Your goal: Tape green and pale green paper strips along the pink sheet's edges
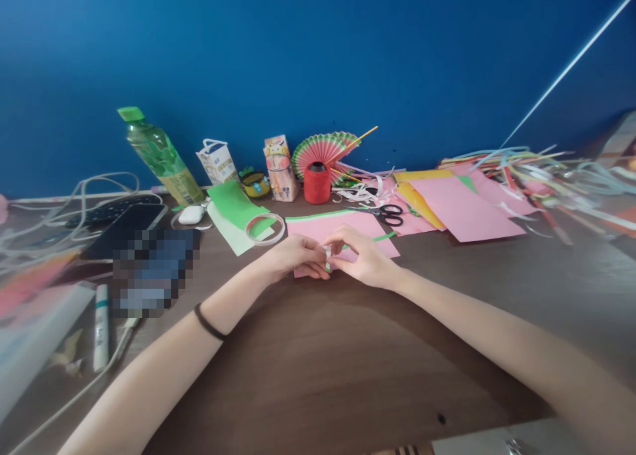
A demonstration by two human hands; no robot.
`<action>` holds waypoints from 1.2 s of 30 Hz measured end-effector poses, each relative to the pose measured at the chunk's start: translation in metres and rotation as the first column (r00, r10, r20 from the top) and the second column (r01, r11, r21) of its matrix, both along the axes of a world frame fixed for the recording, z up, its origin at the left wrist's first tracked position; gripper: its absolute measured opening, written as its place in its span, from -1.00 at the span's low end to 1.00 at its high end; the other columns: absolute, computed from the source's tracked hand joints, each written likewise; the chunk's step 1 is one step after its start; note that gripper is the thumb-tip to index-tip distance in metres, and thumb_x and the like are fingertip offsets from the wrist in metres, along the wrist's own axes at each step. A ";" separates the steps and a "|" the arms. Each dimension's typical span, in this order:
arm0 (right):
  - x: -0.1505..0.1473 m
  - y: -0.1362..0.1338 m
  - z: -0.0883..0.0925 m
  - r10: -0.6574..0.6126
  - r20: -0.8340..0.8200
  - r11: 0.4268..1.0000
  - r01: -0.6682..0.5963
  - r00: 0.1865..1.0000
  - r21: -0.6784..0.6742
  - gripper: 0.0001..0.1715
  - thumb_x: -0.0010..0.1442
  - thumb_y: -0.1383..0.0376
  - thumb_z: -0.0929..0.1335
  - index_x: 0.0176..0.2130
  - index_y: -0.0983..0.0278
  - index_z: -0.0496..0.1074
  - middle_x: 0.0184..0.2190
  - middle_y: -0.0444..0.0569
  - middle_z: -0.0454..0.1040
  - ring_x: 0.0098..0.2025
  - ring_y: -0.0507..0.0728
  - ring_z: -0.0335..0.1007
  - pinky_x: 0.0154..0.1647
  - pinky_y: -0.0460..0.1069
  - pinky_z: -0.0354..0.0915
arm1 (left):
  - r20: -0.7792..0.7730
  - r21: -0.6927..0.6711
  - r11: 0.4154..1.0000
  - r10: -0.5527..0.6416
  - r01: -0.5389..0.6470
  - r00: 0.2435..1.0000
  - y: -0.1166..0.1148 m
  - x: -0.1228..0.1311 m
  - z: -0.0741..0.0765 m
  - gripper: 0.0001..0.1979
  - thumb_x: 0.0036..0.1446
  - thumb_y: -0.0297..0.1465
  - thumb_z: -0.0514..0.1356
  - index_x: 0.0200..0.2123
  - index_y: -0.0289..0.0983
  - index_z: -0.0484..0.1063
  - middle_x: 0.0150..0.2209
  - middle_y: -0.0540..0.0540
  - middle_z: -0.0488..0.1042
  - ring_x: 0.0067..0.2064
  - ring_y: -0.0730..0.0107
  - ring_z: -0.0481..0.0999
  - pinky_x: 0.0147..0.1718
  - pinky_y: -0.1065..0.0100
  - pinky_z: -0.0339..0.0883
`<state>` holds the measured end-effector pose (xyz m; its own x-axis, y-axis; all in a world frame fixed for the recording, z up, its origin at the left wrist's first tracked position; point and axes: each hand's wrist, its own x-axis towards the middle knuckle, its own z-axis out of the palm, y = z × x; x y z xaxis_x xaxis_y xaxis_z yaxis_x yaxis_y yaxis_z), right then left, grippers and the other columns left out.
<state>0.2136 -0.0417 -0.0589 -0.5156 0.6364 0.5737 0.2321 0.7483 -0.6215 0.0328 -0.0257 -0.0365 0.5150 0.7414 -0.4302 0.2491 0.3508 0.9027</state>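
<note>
My left hand (297,256) and my right hand (362,257) meet over a pink paper sheet (328,228) on the brown desk (318,349). Both pinch a small folded piece of green and white paper (328,259) between their fingertips. A thin green paper strip (385,236) lies on the pink sheet just beyond my right hand. A black band sits on my left wrist.
A clear tape roll (265,228) lies on green paper (233,206). Behind stand a green bottle (159,155), a small carton (217,161), a red thread spool (317,182), a paper fan (322,149) and black scissors (387,213). Pink and yellow sheets and paper strips (536,170) fill the right. A keyboard, cables and a marker (101,326) lie left.
</note>
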 end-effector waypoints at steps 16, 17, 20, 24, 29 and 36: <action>0.000 -0.001 0.000 0.038 0.059 0.986 -0.047 0.998 0.158 -0.64 0.11 0.48 0.27 -0.11 0.16 0.26 -0.32 -0.06 0.32 -0.27 0.08 0.29 -0.23 0.05 0.30 | 0.058 -0.061 0.996 -0.064 0.067 0.996 -0.002 -0.002 0.004 -0.84 -0.10 -0.41 0.27 -0.44 -0.40 0.46 -0.44 -0.15 0.56 -0.43 0.44 0.54 -0.41 0.47 0.36; 0.000 -0.002 -0.001 0.043 0.068 0.984 -0.054 0.997 0.171 -0.64 0.12 0.48 0.26 -0.09 0.16 0.25 -0.31 -0.06 0.31 -0.26 0.08 0.29 -0.22 0.05 0.30 | 0.059 -0.065 0.995 -0.071 0.075 0.996 -0.002 -0.002 0.005 -0.85 -0.10 -0.41 0.27 -0.43 -0.40 0.47 -0.44 -0.15 0.56 -0.43 0.43 0.55 -0.41 0.47 0.37; 0.001 -0.002 -0.001 0.054 0.083 0.979 -0.069 0.995 0.193 -0.62 0.13 0.48 0.26 -0.08 0.15 0.23 -0.29 -0.05 0.31 -0.24 0.09 0.29 -0.19 0.06 0.30 | 0.060 -0.074 0.993 -0.083 0.088 0.995 -0.003 -0.003 0.006 -0.85 -0.10 -0.43 0.25 -0.42 -0.40 0.48 -0.43 -0.17 0.56 -0.42 0.41 0.55 -0.39 0.44 0.37; 0.002 -0.002 -0.001 0.060 0.092 0.975 -0.078 0.994 0.208 -0.58 0.11 0.50 0.27 -0.06 0.16 0.22 -0.28 -0.04 0.31 -0.20 0.10 0.27 -0.16 0.06 0.29 | 0.047 -0.083 0.994 -0.073 0.077 0.996 -0.003 -0.003 0.007 -0.86 -0.10 -0.45 0.24 -0.42 -0.42 0.48 -0.44 -0.17 0.56 -0.43 0.41 0.55 -0.39 0.45 0.37; 0.000 -0.002 -0.001 0.062 0.091 0.972 -0.081 0.994 0.221 -0.55 0.08 0.53 0.27 -0.07 0.16 0.21 -0.28 -0.04 0.30 -0.19 0.10 0.27 -0.16 0.05 0.29 | 0.049 -0.082 0.994 -0.067 0.071 0.997 -0.003 -0.002 0.009 -0.85 -0.09 -0.44 0.25 -0.41 -0.42 0.47 -0.45 -0.18 0.56 -0.44 0.42 0.55 -0.39 0.43 0.37; 0.002 0.000 -0.003 0.025 0.096 0.972 -0.047 0.995 0.229 -0.57 0.11 0.50 0.28 -0.05 0.16 0.21 -0.26 -0.03 0.31 -0.18 0.10 0.29 -0.15 0.07 0.31 | 0.112 -0.067 0.995 -0.068 0.076 0.991 -0.002 -0.003 0.006 -0.83 -0.04 -0.40 0.21 -0.42 -0.44 0.45 -0.47 -0.19 0.56 -0.44 0.41 0.54 -0.39 0.43 0.37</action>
<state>0.2154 -0.0416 -0.0619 -0.5929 0.4721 0.6524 0.2502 0.8780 -0.4080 0.0300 -0.0280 -0.0303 0.6130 0.6702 -0.4184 0.1769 0.3996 0.8994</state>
